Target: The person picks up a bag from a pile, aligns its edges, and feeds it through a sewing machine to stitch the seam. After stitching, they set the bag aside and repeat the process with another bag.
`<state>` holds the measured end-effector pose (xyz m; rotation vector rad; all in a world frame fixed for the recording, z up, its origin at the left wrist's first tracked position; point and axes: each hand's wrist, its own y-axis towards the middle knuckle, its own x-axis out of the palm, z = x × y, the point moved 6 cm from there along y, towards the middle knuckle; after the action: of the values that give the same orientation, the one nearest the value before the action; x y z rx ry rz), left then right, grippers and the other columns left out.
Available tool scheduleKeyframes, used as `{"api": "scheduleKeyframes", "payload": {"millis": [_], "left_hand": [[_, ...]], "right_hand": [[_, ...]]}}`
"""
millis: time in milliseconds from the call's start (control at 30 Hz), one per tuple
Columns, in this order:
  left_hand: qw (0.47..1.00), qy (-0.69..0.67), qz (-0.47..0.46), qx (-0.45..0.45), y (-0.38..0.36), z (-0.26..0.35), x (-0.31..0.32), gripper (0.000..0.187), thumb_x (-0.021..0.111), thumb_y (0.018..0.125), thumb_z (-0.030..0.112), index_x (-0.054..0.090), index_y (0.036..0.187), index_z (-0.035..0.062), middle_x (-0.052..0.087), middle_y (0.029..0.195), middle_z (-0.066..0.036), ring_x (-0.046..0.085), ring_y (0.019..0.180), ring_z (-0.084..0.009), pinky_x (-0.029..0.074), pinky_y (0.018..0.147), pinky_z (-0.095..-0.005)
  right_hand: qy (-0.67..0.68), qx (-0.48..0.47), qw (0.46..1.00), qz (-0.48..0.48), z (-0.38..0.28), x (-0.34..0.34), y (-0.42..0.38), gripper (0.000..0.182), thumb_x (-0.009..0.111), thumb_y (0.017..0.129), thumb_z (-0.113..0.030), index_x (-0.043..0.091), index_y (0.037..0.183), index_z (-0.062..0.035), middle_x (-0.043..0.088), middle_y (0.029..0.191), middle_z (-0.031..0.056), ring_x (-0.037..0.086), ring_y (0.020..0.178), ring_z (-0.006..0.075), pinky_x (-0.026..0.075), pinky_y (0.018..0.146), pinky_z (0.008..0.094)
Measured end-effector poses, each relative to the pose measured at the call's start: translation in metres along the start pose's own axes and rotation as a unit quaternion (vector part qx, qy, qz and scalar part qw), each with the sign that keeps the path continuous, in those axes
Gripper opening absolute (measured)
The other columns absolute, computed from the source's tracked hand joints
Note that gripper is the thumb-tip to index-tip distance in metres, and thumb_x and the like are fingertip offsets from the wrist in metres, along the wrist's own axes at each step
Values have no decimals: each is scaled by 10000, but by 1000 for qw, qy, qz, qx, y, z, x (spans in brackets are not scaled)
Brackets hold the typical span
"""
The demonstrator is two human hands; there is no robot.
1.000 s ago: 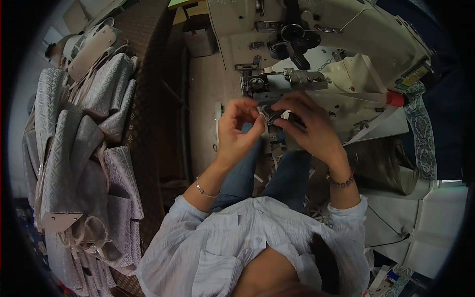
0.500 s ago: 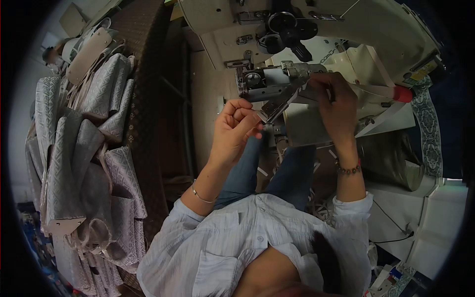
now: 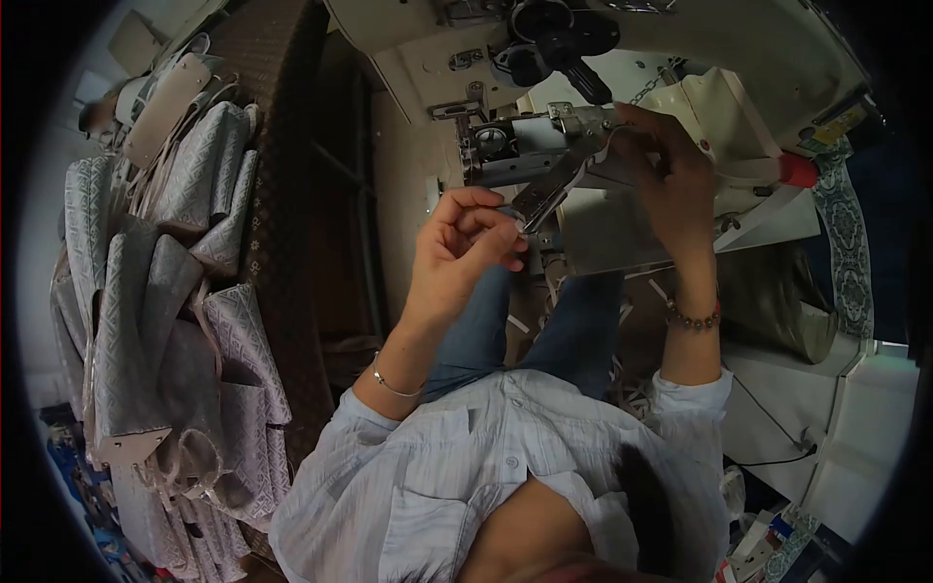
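My left hand (image 3: 468, 243) is closed, its thumb and fingers pinching the lower end of a thin white strip (image 3: 573, 185). The strip slants up to my right hand (image 3: 671, 185), whose thumb and fingertips are pressed together at its upper end. Behind the strip lies a dark metal piece (image 3: 546, 194), partly covered by it. Just beyond my hands is the sewing machine's arm (image 3: 530, 136) with its metal fittings. Whether the strip is one piece or folded cannot be made out.
Patterned silver-grey bags (image 3: 165, 321) are piled at the left beside a brown woven surface (image 3: 282, 194). The machine's black knob (image 3: 554, 44) hangs above. A red spool (image 3: 797, 171) with white tape and a patterned ribbon (image 3: 847, 262) are at the right.
My right hand has shifted slightly right and up, its fingers a little more raised. My left hand still pinches the strip. The view has shifted slightly.
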<state>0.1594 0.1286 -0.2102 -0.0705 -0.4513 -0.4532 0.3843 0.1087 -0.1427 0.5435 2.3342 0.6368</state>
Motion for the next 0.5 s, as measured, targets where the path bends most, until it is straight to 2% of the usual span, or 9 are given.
{"api": "scheduleKeyframes", "payload": {"millis": [33, 100, 133, 233, 333, 400, 433, 467, 500], "left_hand": [[1000, 11, -11, -7, -1, 3, -6, 288, 567, 846, -50, 494, 1117, 12, 629, 950, -82, 610, 779, -128, 529, 655, -263], [994, 45, 55, 85, 8, 12, -48, 338, 520, 830, -65, 497, 1154, 30, 620, 1052, -87, 594, 922, -130, 503, 725, -254], [987, 67, 78, 124, 16, 17, -73, 439, 520, 796, -36, 470, 1225, 37, 543, 1215, -121, 529, 1098, -164, 483, 834, -287], [978, 65, 49, 191, 48, 35, -66, 589, 557, 771, 26, 377, 1332, 27, 411, 1353, -153, 441, 1231, -220, 443, 945, -346], [983, 135, -122, 31, 69, 3, -41, 805, 696, 742, 127, 251, 1404, 21, 316, 1427, -173, 361, 1308, -242, 417, 997, -398], [979, 154, -135, 16, 53, -4, -19, 827, 741, 766, 194, 237, 1401, 30, 433, 1341, -157, 459, 1225, -215, 434, 982, -361], [983, 144, -105, -42, 48, -9, -23, 557, 683, 858, 225, 413, 1298, 13, 561, 1153, -96, 570, 981, -144, 476, 841, -272], [984, 141, -104, -37, 47, -8, -30, 557, 683, 858, 225, 413, 1298, 13, 561, 1153, -96, 570, 981, -144, 476, 841, -272], [972, 190, -117, -75, 45, -14, -44, 408, 629, 900, 252, 500, 1203, 10, 577, 1085, -66, 554, 874, -112, 446, 755, -235]], "right_hand": [[-2, -4, 1000, 0, -8, -3, 0, 238, 656, 830, -37, 673, 1066, -70, 693, 972, 41, 633, 725, 95, 423, 568, 227], [47, -6, 998, 27, -28, -16, -6, 329, 653, 795, 17, 653, 1114, -62, 660, 1027, 96, 666, 792, 156, 499, 654, 274], [64, -7, 997, 35, -36, -21, -9, 360, 652, 784, 35, 646, 1131, -60, 649, 1046, 114, 676, 815, 177, 524, 683, 289], [29, -35, 996, -71, -53, -9, -15, 375, 680, 762, 40, 644, 1126, -47, 642, 1084, 113, 685, 813, 184, 539, 701, 264], [104, -57, 976, -180, -62, 21, -22, 382, 724, 740, 14, 659, 1111, -51, 649, 1101, 70, 661, 828, 133, 494, 618, 233], [27, -86, 979, -180, -67, 27, -22, 393, 758, 709, -13, 661, 1089, -47, 644, 1072, 83, 666, 822, 175, 537, 685, 271], [22, -91, 979, -182, -68, 28, -22, 393, 758, 709, -13, 661, 1089, -47, 644, 1072, 83, 666, 822, 175, 537, 685, 271], [2, -106, 979, -175, -69, 28, -21, 384, 764, 712, -31, 663, 1081, -51, 643, 1062, 88, 667, 817, 185, 541, 681, 281], [-17, -120, 979, -167, -69, 30, -21, 374, 769, 714, -49, 665, 1073, -56, 641, 1053, 92, 668, 813, 194, 544, 677, 291]]}}
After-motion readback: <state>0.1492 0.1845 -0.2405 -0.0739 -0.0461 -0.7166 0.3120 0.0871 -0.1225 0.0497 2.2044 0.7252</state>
